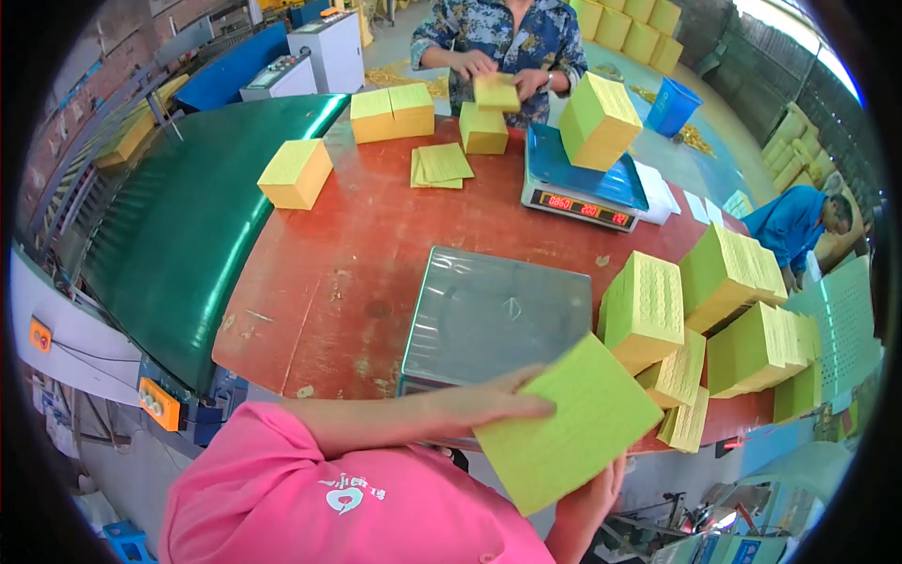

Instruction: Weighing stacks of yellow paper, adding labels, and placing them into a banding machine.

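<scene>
A square stack of yellow-green paper sheets [573,428] is tilted in front of my chest, over the near edge of the red table. My left hand [512,399] grips its left side, with the thumb on the upper face. From below, my right hand [599,487] holds the lower right edge; some of its fingers are hidden behind the stack. How thick the stack is does not show. Just beyond lies a flat scale with a grey, glassy plate [498,301] and nothing on it. To its right stand several tall stacks of yellow paper [648,301].
Across the red table [329,273], a person in camouflage [517,47] handles yellow paper beside a blue scale [592,188] bearing a stack. Other paper blocks [296,174] stand at the far left. A green conveyor belt [178,226] borders the table; another person in blue [794,226] bends at right.
</scene>
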`<state>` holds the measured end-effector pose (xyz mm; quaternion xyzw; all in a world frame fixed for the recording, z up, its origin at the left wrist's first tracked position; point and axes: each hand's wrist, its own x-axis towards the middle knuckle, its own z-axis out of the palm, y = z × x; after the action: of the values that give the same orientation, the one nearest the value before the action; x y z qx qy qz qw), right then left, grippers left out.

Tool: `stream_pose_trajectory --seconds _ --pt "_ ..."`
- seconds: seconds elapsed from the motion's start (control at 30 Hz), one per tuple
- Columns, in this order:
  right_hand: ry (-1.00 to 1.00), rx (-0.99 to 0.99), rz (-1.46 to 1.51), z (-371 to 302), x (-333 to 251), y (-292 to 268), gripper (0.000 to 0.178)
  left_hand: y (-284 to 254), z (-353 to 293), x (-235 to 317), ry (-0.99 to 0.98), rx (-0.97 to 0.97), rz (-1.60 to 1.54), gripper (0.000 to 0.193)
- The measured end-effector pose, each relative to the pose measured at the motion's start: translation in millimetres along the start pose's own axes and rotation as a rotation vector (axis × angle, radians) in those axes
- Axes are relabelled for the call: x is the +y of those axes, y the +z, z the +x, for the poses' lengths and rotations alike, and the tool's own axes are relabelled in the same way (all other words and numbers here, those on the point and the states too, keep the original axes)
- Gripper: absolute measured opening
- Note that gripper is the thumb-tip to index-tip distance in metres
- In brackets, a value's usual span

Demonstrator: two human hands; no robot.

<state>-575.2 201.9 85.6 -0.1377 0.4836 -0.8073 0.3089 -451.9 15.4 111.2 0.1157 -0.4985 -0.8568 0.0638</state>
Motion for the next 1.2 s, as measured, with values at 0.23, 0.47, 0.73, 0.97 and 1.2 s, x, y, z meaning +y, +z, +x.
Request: stream_pose_trajectory --seconds 0.23,0.47,0.73,0.97,1.2 --pt "0.457 -0.377 -0.083 26 94 131 0.050 -152 -124 27 -0.130 0.461 -0.489 0.059" --pt "0.252 -0.412 -0.153 35 106 187 0.057 -269 -113 125 0.308 0.872 0.000 0.050" --pt "0.282 -0.096 -0.200 4 122 161 0.051 -542 -18 166 -0.288 1.191 0.846 0.057" --pt "0.335 -0.168 -0.333 -14 102 147 0.037 -391 -33 89 0.547 1.045 1.577 0.062" --pt "0.362 -0.318 -0.228 -24 95 92 0.033 -213 -85 10 0.522 0.735 1.480 0.034"
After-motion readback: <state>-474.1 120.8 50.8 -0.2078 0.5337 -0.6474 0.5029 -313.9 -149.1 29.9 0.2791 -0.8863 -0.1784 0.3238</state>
